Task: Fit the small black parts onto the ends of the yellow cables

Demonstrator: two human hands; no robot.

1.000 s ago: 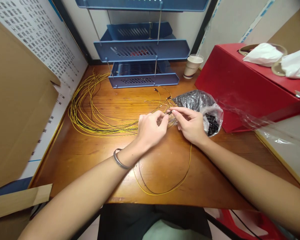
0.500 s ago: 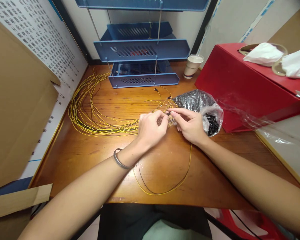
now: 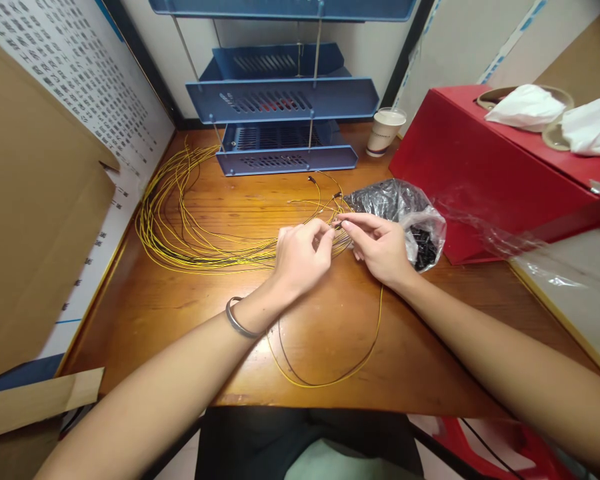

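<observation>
My left hand [image 3: 303,257] and my right hand [image 3: 380,248] meet fingertip to fingertip above the wooden table, both closed in a pinch. Between them sits a small black connector [image 3: 338,226], held in my right fingertips. The left finger and thumb grip a thin wire at the connector's near side; its end is hidden by the fingers. One yellow and dark wire [image 3: 325,385] hangs in a loop towards the table's front edge, running up behind both hands. Behind my left hand lies a long bundle of yellow and dark wires [image 3: 153,230], a few ends carrying black connectors [image 3: 313,180].
A clear plastic bag [image 3: 390,197] of small black parts lies open just right of my right hand. Behind stand a blue tiered rack [image 3: 285,100] and a paper cup [image 3: 384,133]. A red box [image 3: 445,173] borders the right side, cardboard [image 3: 35,200] the left.
Both hands keep their pinch at nearly the same spot, with only slight finger movement around the connector. The hanging wire loop has shifted very slightly.
</observation>
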